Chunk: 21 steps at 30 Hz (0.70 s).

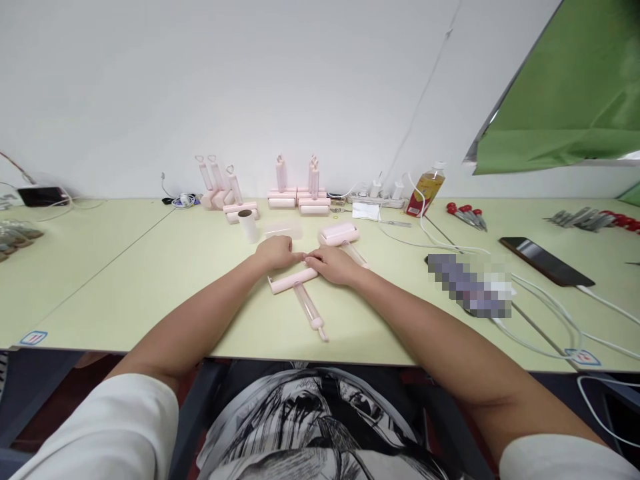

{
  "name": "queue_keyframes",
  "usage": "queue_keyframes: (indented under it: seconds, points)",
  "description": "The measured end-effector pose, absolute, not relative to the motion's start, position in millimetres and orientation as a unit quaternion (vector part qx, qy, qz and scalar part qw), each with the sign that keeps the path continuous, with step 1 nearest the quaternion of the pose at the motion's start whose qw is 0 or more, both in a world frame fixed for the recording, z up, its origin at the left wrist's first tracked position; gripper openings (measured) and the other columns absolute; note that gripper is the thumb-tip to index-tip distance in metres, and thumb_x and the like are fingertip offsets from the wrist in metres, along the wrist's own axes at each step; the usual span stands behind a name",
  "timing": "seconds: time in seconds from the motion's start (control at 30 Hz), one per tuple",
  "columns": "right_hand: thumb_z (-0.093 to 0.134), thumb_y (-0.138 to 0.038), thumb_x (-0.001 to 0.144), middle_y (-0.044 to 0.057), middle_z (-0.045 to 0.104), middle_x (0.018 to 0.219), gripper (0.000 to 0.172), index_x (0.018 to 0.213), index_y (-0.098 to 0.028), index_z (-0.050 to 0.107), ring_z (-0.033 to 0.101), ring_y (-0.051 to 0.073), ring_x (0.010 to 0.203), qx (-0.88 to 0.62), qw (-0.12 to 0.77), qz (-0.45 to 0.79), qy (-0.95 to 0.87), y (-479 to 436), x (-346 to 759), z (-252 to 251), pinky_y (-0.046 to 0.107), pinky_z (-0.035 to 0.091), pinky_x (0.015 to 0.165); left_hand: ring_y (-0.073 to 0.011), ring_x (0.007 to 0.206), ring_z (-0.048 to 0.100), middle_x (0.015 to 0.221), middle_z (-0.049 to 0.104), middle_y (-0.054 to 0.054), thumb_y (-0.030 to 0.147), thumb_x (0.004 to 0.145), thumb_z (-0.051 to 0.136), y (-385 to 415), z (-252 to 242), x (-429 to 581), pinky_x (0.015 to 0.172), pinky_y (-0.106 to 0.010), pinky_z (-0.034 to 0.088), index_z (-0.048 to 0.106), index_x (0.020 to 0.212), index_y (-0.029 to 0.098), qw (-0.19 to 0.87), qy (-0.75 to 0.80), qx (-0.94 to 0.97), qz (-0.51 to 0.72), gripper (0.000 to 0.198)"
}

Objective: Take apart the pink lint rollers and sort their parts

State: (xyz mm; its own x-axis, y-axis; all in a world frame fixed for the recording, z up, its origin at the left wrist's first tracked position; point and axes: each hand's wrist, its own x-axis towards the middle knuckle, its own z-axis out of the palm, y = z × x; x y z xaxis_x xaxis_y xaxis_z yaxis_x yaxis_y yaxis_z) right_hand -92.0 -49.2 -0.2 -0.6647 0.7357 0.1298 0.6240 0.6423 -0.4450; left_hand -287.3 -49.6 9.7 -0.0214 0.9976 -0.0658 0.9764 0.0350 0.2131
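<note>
In front of me lies a pink lint roller (293, 281), its clear handle (310, 308) pointing toward my body. My right hand (336, 265) is closed over the right end of its head. My left hand (277, 253) is curled just behind the head, and its fingertips meet those of my right hand. Whatever is pinched there is hidden or too small to make out. Behind my left hand are a white sticky-paper roll (249, 227) standing upright and a clear cover (283, 230) lying flat. Another pink lint roller (339, 233) lies just beyond my right hand.
Several pink lint rollers (283, 198) stand along the wall. To the right are a power strip (373, 199), a drink bottle (426, 190), a phone (545, 260), a blurred-out object (467, 287) and white cables. Red-handled tools (467, 215) lie farther back.
</note>
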Motion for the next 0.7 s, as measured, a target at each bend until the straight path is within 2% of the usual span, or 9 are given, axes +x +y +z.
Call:
queue_keyframes:
  seconds: [0.2, 0.33, 0.43, 0.7]
  points:
    - [0.046, -0.038, 0.097, 0.005, 0.070, 0.085, 0.031, 0.097, -0.017, 0.069, 0.057, 0.016, 0.073, -0.391, 0.173, 0.212, -0.879, -50, -89, 0, 0.026, 0.032, 0.064, -0.0292, 0.089, 0.066, 0.098, 0.071, -0.011, 0.055, 0.084, 0.051, -47, 14, -294, 0.066, -0.033, 0.045, 0.062, 0.095, 0.020, 0.048, 0.709, 0.701, 0.061, 0.039]
    - [0.050, -0.036, 0.095, 0.006, 0.072, 0.090, 0.028, 0.099, -0.017, 0.071, 0.059, 0.017, 0.078, -0.396, 0.188, 0.227, -0.869, -49, -90, -2, 0.026, 0.035, 0.067, -0.0313, 0.097, 0.066, 0.105, 0.070, -0.015, 0.041, 0.093, 0.039, -43, 22, -291, 0.075, -0.037, 0.047, 0.055, 0.122, 0.018, 0.001, 0.731, 0.674, 0.110, 0.040]
    - [0.051, -0.035, 0.094, 0.006, 0.073, 0.091, 0.027, 0.097, -0.017, 0.072, 0.060, 0.017, 0.078, -0.400, 0.192, 0.230, -0.866, -49, -91, -2, 0.026, 0.036, 0.067, -0.0323, 0.103, 0.065, 0.113, 0.069, -0.017, 0.044, 0.094, 0.039, -31, 26, -290, 0.079, -0.038, 0.048, 0.048, 0.134, 0.019, 0.004, 0.752, 0.652, 0.101, 0.049]
    - [0.051, -0.034, 0.094, 0.005, 0.072, 0.088, 0.027, 0.096, -0.017, 0.072, 0.059, 0.016, 0.075, -0.405, 0.193, 0.236, -0.862, -50, -90, -2, 0.026, 0.035, 0.065, -0.0289, 0.107, 0.064, 0.124, 0.067, -0.011, 0.047, 0.092, 0.042, -6, 26, -300, 0.080, -0.033, 0.048, 0.044, 0.144, 0.028, 0.031, 0.715, 0.696, 0.066, 0.055]
